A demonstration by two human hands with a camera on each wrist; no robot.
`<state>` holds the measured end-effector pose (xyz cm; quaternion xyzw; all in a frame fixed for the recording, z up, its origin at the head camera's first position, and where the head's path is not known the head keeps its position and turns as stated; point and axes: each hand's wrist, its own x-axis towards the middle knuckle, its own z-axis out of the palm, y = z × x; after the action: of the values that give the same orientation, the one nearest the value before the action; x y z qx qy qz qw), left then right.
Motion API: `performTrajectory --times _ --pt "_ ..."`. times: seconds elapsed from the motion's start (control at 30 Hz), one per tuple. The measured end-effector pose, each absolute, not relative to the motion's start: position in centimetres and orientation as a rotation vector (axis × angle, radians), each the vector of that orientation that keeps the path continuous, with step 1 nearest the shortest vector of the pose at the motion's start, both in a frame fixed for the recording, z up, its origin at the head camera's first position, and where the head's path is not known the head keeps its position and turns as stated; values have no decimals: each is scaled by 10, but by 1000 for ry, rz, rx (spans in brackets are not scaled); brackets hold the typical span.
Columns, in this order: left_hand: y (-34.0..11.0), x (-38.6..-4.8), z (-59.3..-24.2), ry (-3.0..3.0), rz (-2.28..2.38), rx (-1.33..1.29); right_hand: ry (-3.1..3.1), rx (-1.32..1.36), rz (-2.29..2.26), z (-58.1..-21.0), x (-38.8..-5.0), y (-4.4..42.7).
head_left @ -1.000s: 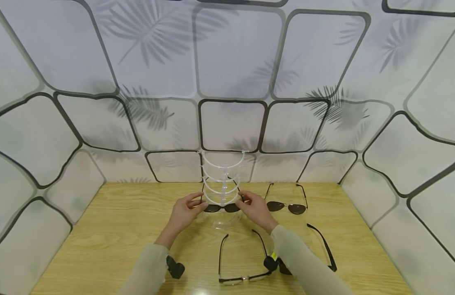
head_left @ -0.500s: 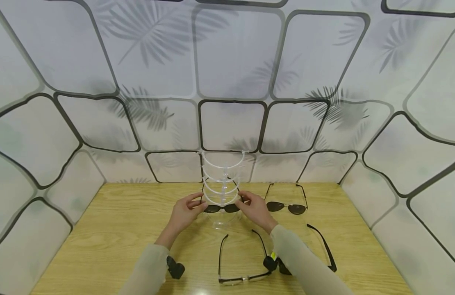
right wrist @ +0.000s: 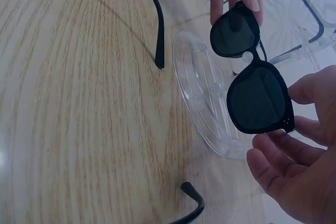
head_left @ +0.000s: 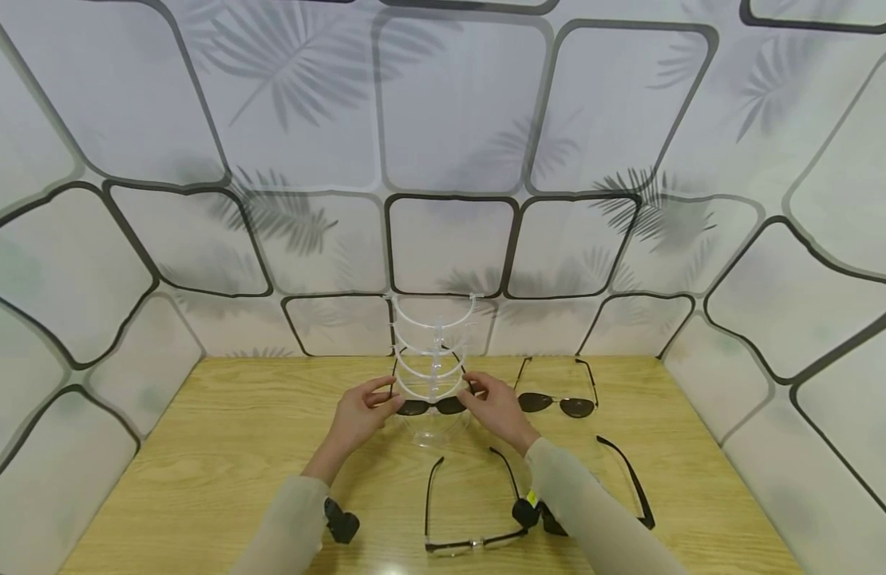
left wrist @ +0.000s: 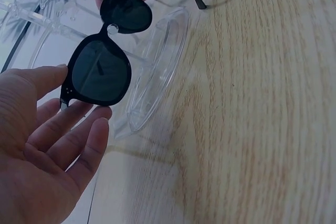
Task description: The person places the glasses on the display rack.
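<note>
**At far centre: black sunglasses point(head_left: 450, 405), held at both ends**

At the frame's left end: left hand point(head_left: 357, 411), thumb and fingers pinching. At its right end: right hand point(head_left: 495, 406), matching pinch. Lenses face near; arms run far, either side of a clear stand point(head_left: 437, 363), at its lower tiers, above its base point(right wrist: 191, 93). A clear knob point(left wrist: 112, 29) shows at the bridge; whether it bears weight, cannot tell.

Handling note (judgement): step appears to be seating or squaring the frame on the stand. Best done with both ends level, bridge centred on the knob, fingertips off the lenses, and a light, even release once it sits unaided. A one-sided tug could shift the stand.

Right, beyond the right hand: dark aviators point(head_left: 536, 402), folded open, apart from the stand. Near middle: clear-lens eyeglasses point(head_left: 476, 543). Near right: black-armed glasses point(head_left: 635, 479), front partly behind the right sleeve point(head_left: 594, 511). All on a wood-grain bench point(head_left: 235, 447).
</note>
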<state>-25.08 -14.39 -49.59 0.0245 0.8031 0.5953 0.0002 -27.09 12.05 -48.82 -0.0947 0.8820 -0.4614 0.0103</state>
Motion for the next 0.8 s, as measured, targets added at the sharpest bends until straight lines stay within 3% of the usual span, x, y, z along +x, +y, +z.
performTrajectory --times 0.8 --pt "-163 -238 -496 2565 1810 112 2764 -299 -1465 -476 -251 145"
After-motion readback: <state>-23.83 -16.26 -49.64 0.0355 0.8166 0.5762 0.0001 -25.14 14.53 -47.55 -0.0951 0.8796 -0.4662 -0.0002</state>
